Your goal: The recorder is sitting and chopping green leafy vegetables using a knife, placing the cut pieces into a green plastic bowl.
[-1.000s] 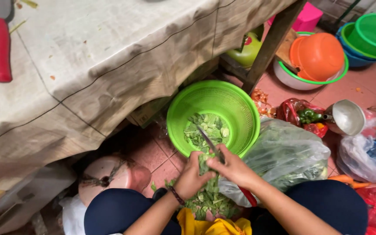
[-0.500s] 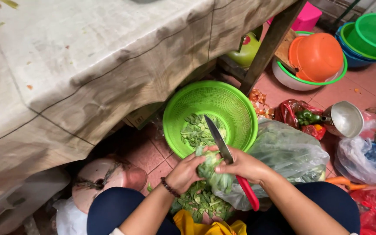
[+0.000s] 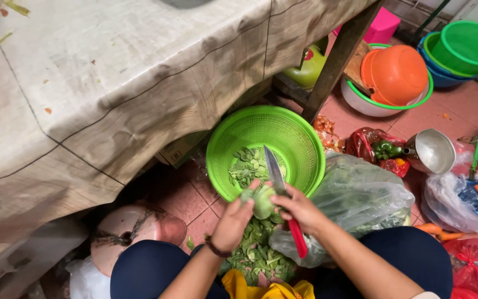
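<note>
Green vegetable in left hand, right hand gripping knife

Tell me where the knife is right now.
In the head view the knife is held in the right hand, blade pointing up over the green colander, beside the green vegetable in the left hand.

The left hand grips a pale green vegetable over the green colander; the right hand holds a red-handled knife, blade against it. Cut greens lie below.

Perforated glossy plastic colander, shiny metal knife blade — red plastic handle, crinkled matt tablecloth
</note>
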